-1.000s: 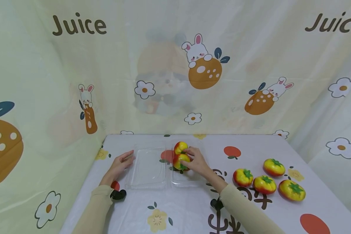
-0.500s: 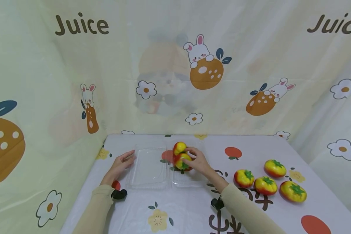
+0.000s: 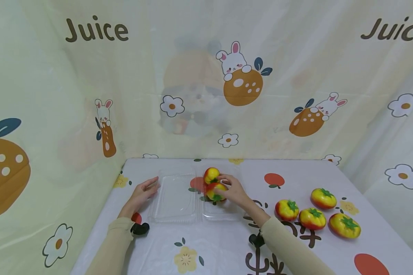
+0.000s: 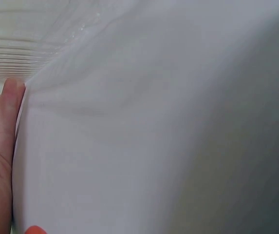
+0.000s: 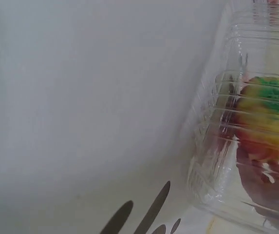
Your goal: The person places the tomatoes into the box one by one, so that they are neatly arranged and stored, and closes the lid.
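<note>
A clear plastic clamshell box point(image 3: 177, 220) lies spread out on the table, its two halves side by side. Inside the right half sit two red-and-yellow toy persimmons with green tops, one behind the other. My right hand point(image 3: 234, 191) reaches over that half and holds the nearer persimmon point(image 3: 217, 186) between thumb and fingers; the farther persimmon point(image 3: 212, 175) is right beside the fingertips. Through the ribbed plastic wall, the right wrist view shows a persimmon point(image 5: 263, 117). At the box's left edge, my left hand point(image 3: 140, 195) touches the rim with extended fingers point(image 4: 8, 107).
Several more toy persimmons point(image 3: 311, 218) stand grouped on the table to the right of my right forearm. A printed white cloth point(image 3: 151, 256) covers the table. Behind it hangs a cream curtain point(image 3: 141, 114) with rabbit and fruit prints.
The nearer persimmon has shifted slightly right and toward me in my right hand, and its green top has turned a little. My left hand stays at the rim.
</note>
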Motion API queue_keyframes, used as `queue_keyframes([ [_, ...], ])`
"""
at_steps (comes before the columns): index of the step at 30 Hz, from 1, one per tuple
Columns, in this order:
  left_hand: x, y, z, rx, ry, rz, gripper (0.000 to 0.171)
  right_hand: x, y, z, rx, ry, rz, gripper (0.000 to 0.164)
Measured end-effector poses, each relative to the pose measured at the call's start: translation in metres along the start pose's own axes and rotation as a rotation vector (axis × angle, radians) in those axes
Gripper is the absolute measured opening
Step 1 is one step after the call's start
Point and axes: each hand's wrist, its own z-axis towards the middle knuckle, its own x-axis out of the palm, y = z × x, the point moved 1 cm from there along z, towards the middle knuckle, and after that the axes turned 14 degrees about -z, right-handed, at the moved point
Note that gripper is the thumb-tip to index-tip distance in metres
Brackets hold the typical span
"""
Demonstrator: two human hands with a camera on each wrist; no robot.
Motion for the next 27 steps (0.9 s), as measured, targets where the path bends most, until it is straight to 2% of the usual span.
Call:
queue_keyframes([
  [4,0.0000,0.0007,-0.0005,-0.010,-0.007,-0.001,0.055,0.0016,0.0029,-0.0017,0.004,-0.038,-0.019,0.035],
  [9,0.0006,0.0010,-0.0011,-0.013,-0.011,-0.011,0.054,0.0044,0.0050,-0.0027,0.038,-0.034,-0.024,0.031],
  [19,0.0006,-0.0023,-0.0013,-0.017,-0.018,0.005,0.055,0.0047,0.0039,-0.0008,0.068,-0.038,-0.014,0.033],
  [27,0.0000,-0.0022,-0.0010,-0.016,-0.011,0.004,0.055,0.0026,0.0038,-0.0017,0.091,-0.049,0.038,0.038],
])
